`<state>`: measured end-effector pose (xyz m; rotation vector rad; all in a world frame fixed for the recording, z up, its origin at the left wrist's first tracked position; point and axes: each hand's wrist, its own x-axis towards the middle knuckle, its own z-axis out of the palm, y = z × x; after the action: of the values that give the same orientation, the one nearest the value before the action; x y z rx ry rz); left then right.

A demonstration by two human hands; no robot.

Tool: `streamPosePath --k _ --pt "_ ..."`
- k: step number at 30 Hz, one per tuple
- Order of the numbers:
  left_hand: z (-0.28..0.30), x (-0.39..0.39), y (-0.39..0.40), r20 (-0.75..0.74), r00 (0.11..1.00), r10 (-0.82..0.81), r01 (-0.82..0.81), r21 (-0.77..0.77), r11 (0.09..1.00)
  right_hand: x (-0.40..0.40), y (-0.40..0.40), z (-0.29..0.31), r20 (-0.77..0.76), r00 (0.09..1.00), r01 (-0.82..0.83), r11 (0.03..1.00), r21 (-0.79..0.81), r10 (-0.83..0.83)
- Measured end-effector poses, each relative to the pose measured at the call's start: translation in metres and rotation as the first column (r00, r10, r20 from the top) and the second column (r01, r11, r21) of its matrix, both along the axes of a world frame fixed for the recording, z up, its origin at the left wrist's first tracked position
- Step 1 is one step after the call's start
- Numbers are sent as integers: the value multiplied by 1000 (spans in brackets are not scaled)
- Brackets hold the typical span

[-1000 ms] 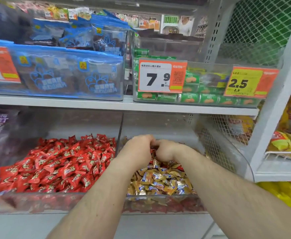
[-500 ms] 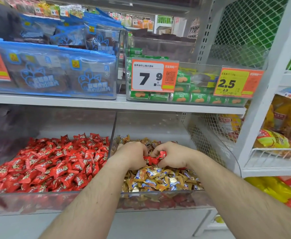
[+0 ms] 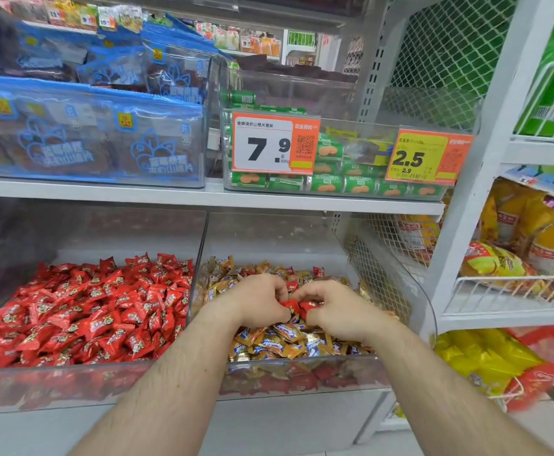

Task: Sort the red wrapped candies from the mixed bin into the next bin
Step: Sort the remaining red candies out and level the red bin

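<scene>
Both hands sit in the mixed bin [image 3: 400, 291] of gold candies [image 3: 278, 337]. The left hand [image 3: 259, 299] and right hand [image 3: 334, 309] curl fingers round red wrapped candies [image 3: 297, 306], apparently several. The red bin [image 3: 81, 383] lies just left.

Counts — 2 clear bins on the lower shelf: red-only bin [image 3: 81, 386] and mixed bin [image 3: 301, 380]. 2 hands in the mixed one: left hand [image 3: 262, 299], right hand [image 3: 333, 311]. Red candies [image 3: 297, 306] gripped between them: at least 2, rest hidden. 2 price tags above — 7.9 tag [image 3: 274, 143], 2.5 tag [image 3: 428, 156]. Loose candies: too many to count.
</scene>
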<state>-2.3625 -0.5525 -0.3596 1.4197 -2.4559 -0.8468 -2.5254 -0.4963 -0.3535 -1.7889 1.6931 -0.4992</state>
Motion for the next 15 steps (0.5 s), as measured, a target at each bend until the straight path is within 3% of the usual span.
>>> streamPosePath --k 4,7,10,11,13,14,15 --pt "5 0 -5 -172 956 239 -233 53 971 -3 -6 -10 -195 981 -42 995 -94 23" --pt "13 6 -9 -386 808 445 -429 133 893 -6 -8 -11 -228 973 -44 991 -123 15" --pt "18 6 -14 -513 679 526 -455 268 849 -7 -7 -10 -218 976 -11 988 -155 -23" --pt "17 4 -16 -499 690 525 -459 259 850 -9 -6 -8 -162 984 46 983 -177 -76" --pt "14 3 -20 -358 812 460 -449 120 886 -13 -4 -2 150 955 284 938 -199 -257" --pt "13 2 -20 -256 872 417 -421 42 906 -18 -4 2 389 849 441 886 -146 -358" --pt "10 0 -21 -144 916 375 -382 -22 924 -24 -4 7 624 647 563 826 -4 -438"
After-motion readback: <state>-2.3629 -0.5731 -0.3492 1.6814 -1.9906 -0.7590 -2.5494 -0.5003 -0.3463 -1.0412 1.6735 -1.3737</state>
